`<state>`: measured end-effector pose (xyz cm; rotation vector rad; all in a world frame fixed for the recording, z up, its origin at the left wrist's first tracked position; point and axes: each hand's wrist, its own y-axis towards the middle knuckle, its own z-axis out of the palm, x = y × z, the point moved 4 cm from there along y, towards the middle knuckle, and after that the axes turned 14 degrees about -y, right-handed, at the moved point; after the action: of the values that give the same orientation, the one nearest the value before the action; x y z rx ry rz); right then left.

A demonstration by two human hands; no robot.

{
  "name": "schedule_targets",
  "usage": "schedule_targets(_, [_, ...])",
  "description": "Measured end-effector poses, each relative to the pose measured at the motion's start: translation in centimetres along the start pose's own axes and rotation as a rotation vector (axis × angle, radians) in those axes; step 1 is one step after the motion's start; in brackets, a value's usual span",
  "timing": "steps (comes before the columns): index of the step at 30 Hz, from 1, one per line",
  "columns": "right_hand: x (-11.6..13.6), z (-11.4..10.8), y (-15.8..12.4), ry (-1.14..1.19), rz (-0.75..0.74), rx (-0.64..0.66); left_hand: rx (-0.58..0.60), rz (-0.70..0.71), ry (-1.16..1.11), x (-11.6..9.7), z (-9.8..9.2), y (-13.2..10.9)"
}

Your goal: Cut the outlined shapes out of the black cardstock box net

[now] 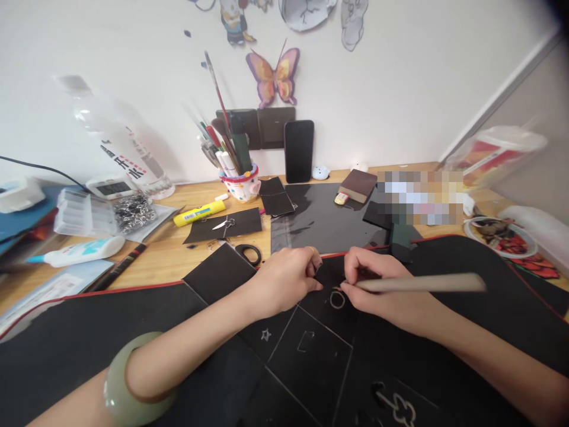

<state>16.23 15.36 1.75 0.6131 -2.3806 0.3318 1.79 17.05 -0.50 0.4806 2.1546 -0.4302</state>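
Wooden desk, front covered by black mat with red edging (pixel 89 332). Nearest on it: black card sheet (pixel 311 367) marked with pale outlines: flower shape (pixel 398 409), rounded slot (pixel 306 340), small star (pixel 265 334), ring (pixel 337 299). Outlines drawn, not cut free as far as visible; judged partway.

Left hand (pixel 288 276) pinching sheet's raised edge just above ring. Right hand (pixel 382 284) closed around long pale stick tool (pixel 422 283), tip at ring.

Beyond: black-handled scissors (pixel 249 254) just behind left hand, yellow glue stick (pixel 199 213), patterned brush cup (pixel 240 181), dark phone (pixel 299 151) propped against wall. No obstruction between hands.
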Motion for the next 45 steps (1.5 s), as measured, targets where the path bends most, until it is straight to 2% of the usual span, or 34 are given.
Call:
schedule_targets(4, [-0.7, 0.3, 0.7, -0.003, -0.01, 0.049, 0.03, 0.006, -0.038, 0.2, 0.1, 0.1])
schedule_targets(10, [-1.3, 0.8, 0.8, -0.029, -0.053, 0.012, 0.012, 0.029, -0.023, 0.1, 0.3, -0.1])
schedule_targets(19, [-1.4, 1.0, 1.1, -0.066, -0.076, 0.119, 0.036, 0.03, -0.011, 0.2, 0.2, 0.0])
schedule_targets(23, [-1.9, 1.1, 1.5, -0.029, -0.096, 0.117, 0.03, 0.047, 0.024, 0.0, 0.2, -0.1])
schedule_targets(28, [-1.5, 1.2, 1.7, -0.01, -0.116, 0.087, 0.023, 0.06, 0.063, -0.2, 0.1, 0.0])
schedule_targets(32, [-1.2, 1.0, 1.7, -0.027, -0.133, 0.126, 0.031, 0.06, 0.057, -0.2, 0.2, 0.0])
schedule_targets(37, [-1.4, 0.7, 1.8, -0.041, -0.086, 0.186, 0.031, 0.082, 0.056, -0.1, 0.3, 0.1])
schedule_targets(45, [-1.0, 0.7, 1.5, -0.021, -0.039, 0.149, 0.038, 0.082, 0.07, -0.2, 0.2, 0.0])
